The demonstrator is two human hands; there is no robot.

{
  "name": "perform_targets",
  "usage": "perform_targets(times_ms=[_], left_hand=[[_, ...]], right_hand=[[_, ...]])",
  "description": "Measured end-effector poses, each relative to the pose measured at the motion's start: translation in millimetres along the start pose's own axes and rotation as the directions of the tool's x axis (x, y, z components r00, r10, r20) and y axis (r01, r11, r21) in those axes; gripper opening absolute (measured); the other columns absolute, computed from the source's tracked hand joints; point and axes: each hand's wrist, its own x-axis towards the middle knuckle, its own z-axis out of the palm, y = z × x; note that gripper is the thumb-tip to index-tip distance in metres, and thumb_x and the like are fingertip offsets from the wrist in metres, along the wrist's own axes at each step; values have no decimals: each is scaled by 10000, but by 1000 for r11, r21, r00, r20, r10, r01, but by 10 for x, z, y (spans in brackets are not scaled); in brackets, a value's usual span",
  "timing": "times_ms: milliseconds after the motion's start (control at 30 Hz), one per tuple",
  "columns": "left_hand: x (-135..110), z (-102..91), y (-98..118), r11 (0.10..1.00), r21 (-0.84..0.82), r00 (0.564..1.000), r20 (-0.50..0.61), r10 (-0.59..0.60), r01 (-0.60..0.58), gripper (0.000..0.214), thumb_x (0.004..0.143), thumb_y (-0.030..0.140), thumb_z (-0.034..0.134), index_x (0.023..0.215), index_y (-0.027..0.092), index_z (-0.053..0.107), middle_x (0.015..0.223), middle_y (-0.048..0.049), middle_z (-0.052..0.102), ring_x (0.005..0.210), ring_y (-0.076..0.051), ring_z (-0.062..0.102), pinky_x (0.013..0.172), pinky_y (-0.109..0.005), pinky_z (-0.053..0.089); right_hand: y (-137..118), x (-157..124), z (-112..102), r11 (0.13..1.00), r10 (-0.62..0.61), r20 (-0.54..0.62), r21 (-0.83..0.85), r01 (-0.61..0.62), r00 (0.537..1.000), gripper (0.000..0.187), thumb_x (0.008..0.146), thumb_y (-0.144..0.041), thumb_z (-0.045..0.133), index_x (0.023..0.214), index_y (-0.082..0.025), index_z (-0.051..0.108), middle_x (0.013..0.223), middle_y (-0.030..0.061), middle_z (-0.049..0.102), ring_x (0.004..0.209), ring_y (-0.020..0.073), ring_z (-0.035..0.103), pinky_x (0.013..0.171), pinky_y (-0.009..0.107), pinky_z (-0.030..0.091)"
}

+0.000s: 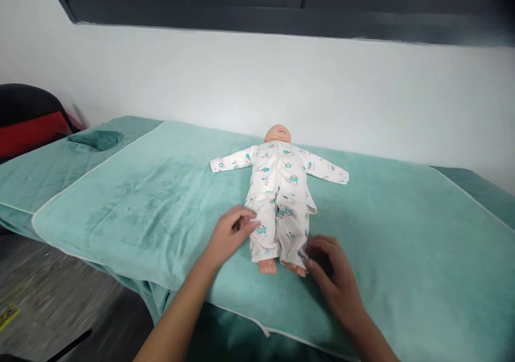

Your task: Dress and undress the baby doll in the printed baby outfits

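Observation:
A baby doll [277, 190] lies on its back on a teal towel [161, 190], head toward the wall, arms spread. It wears a white printed top and white printed trousers [277, 233]; both bare feet show at the near end. My left hand [231, 236] rests beside the doll's right trouser leg, fingers curled and pinching the cloth at the hip. My right hand [332, 276] lies by the other trouser cuff, near the foot, fingers bent with their tips at the fabric edge.
The towel covers a padded table whose near edge [241, 319] is close to me. A teal pillow with a face hole [96, 139] is at the left end. A black and red chair [28, 120] stands far left. A white wall runs behind.

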Motion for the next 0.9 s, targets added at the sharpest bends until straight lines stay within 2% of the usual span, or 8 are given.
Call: perform_targets(times_ms=[67,133,267,400,567,767,900], left_hand=[[-237,33,34,999,-29,1000,14,20,-19,201,885,382,642,926,190,684,780,-1,565,707,-133,530,675,-263,426],[-458,89,60,998,-32,999,22,47,-47,212,860,375,680,986,205,693,863,-28,607,766,-155,577,725,-288,467],[-717,265,81,988,146,999,-22,45,-41,425,755,337,798,1150,259,662,1091,-74,649,977,-228,620,849,-365,494],[-750,388,81,959,283,995,-89,42,-15,443,804,318,750,1225,283,617,1163,-85,659,1070,-258,619,888,-411,493],[-759,383,69,982,183,987,-146,70,-42,271,865,306,690,1130,263,653,1056,-73,690,969,-226,658,840,-379,522],[-809,371,46,984,100,947,-272,172,-150,244,862,168,658,1071,294,664,944,-26,664,856,-172,650,749,-308,535],[-843,355,35,989,81,941,-305,145,-127,213,861,156,619,1013,297,670,860,-7,636,758,-156,628,654,-283,514]], right_hand=[[-63,-177,-27,1000,3,22,-8,-2,1000,215,874,-324,656,1077,-272,608,1054,71,638,938,236,649,761,378,564],[-144,-284,-7,1000,-11,-17,-28,11,1000,238,866,-317,665,1089,-282,590,1061,69,630,954,243,642,766,388,566],[-369,-270,182,970,-144,-88,-209,123,986,332,868,-250,643,1190,-291,572,1268,119,557,1179,303,550,922,504,525],[-536,-74,421,899,-224,-24,-392,197,974,288,876,-187,599,1150,-276,612,1442,116,476,1370,360,391,1022,590,451],[-564,69,533,862,-217,-67,-481,159,974,101,874,-181,599,947,-242,633,1443,102,501,1350,366,417,1027,603,441],[-781,-79,541,867,-275,-58,-445,222,960,145,830,-174,624,940,-268,637,1466,92,481,1370,395,400,1059,696,360],[-869,-231,593,893,-249,-31,-394,217,968,222,818,-144,600,993,-278,624,1453,93,486,1373,392,389,1051,700,381]])
